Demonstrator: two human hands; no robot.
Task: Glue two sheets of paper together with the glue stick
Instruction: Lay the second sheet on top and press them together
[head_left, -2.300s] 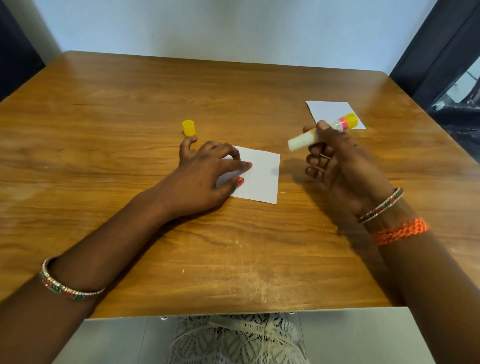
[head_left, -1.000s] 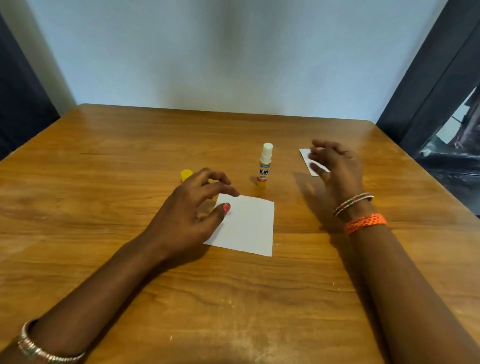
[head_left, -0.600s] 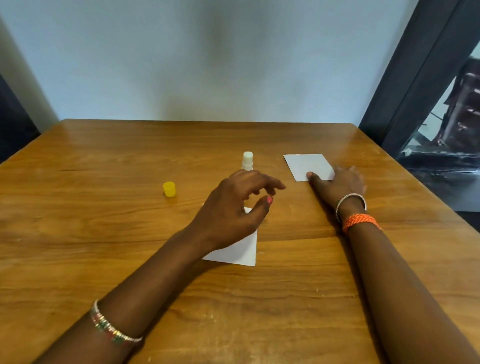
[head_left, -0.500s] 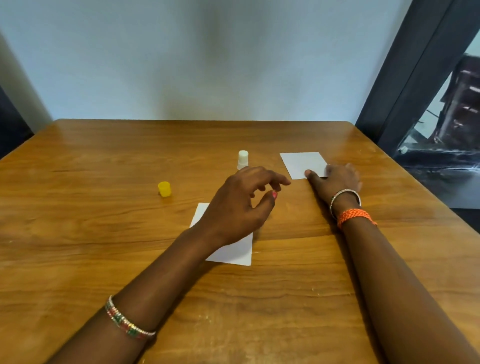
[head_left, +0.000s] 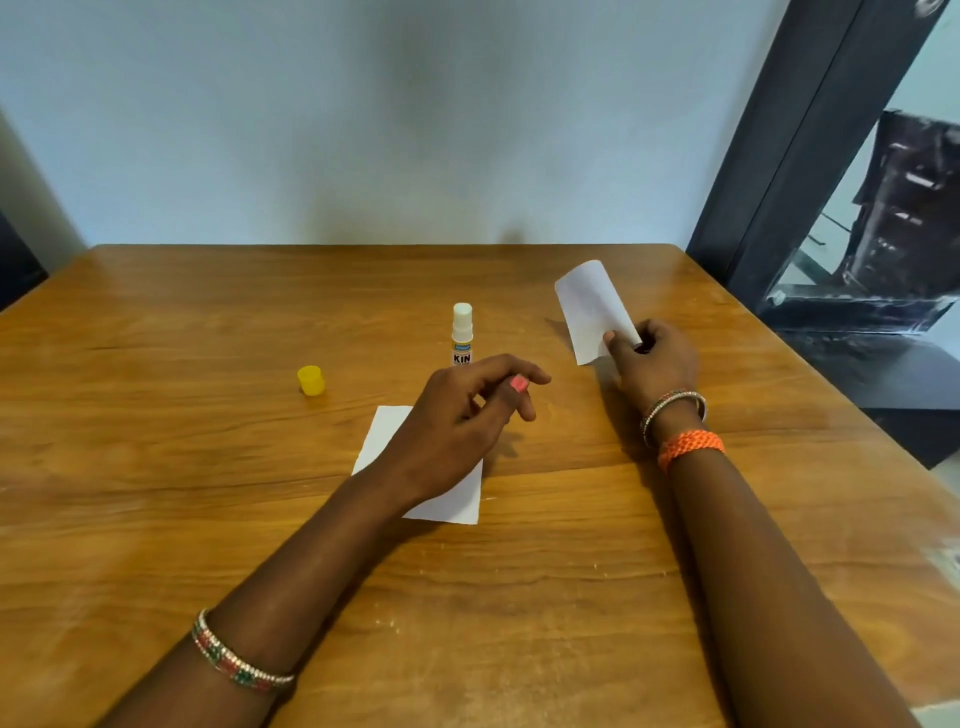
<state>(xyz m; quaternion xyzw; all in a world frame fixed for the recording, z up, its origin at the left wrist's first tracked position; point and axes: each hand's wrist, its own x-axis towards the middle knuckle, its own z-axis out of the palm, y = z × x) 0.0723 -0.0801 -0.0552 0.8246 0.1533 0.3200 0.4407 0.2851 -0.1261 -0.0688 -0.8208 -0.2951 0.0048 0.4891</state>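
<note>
One glue stick (head_left: 462, 335) upright, uncapped, right hand (head_left: 652, 364) pinching curled paper (head_left: 592, 309)

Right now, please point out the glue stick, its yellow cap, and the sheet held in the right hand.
glue stick (head_left: 462, 338), head view, on its upright tube.
yellow cap (head_left: 310, 380), head view, on its side wall.
held sheet (head_left: 592, 306), head view, on its curved middle.

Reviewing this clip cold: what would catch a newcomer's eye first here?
Probably the right hand, at the table's far right, holding a curled white paper sheet lifted off the wooden table. Next, the uncapped glue stick standing upright mid-table, its yellow cap apart to the left. The left hand hovers open over a second sheet lying flat.
</note>
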